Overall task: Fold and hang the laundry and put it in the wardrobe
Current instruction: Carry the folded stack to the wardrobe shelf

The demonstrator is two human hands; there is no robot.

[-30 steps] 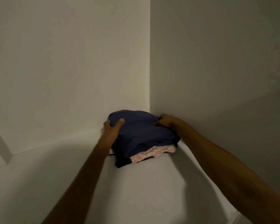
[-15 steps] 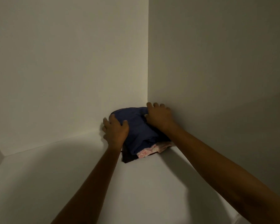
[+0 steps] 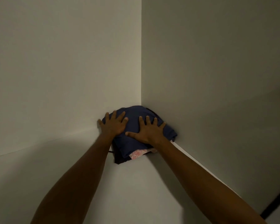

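Observation:
A small stack of folded laundry sits in the back right corner of a white wardrobe shelf (image 3: pixel 136 191). On top lies a navy blue garment (image 3: pixel 134 126). Under it a white cloth with a pink print (image 3: pixel 137 154) and a black garment (image 3: pixel 119 159) stick out at the front. My left hand (image 3: pixel 113 125) lies flat on the left part of the navy garment, fingers spread. My right hand (image 3: pixel 148 130) presses flat on its middle, fingers spread too. Neither hand grips the cloth.
The wardrobe's back wall (image 3: pixel 63 70) and right side wall (image 3: pixel 217 78) meet just behind the stack. A dark strip (image 3: pixel 275 206) runs along the shelf's front right edge. Bare shelf stretches left and toward me.
The stack has been pushed deeper into the corner. Both hands moved from gripping its sides to lying flat on top, the right hand shifting left off the side wall.

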